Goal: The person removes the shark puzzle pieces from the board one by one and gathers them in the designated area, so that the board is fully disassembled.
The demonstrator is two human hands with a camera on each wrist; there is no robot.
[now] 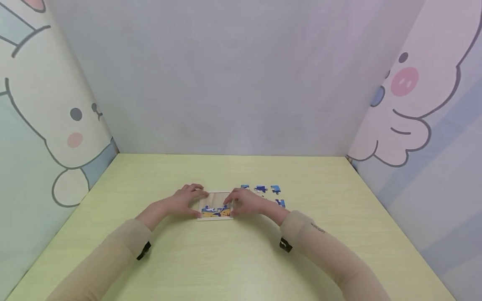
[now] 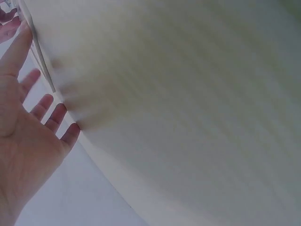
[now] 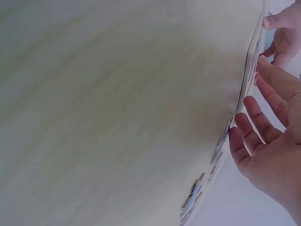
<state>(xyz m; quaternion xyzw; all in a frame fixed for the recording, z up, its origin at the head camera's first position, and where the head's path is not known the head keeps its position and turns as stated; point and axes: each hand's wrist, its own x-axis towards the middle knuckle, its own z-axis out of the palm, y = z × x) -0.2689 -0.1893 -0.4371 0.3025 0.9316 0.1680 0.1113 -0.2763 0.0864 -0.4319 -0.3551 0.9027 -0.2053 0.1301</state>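
A small wooden puzzle board (image 1: 213, 199) lies flat on the pale green table (image 1: 226, 259), its lower rows filled with blue and yellow pieces. My left hand (image 1: 187, 197) rests against the board's left edge with straight, spread fingers; the left wrist view shows this left hand (image 2: 28, 141) flat-palmed beside the board's thin rim (image 2: 42, 66). My right hand (image 1: 246, 202) lies at the board's right edge, a fingertip reaching over the laid pieces. Seen from the right wrist, the right hand (image 3: 273, 150) has straight fingers touching the board's edge (image 3: 247, 80).
Several loose blue puzzle pieces (image 1: 260, 189) lie on the table just right of the board, also seen edge-on as loose pieces (image 3: 193, 197) in the right wrist view. Cartoon-printed walls (image 1: 56, 125) close in the table on three sides.
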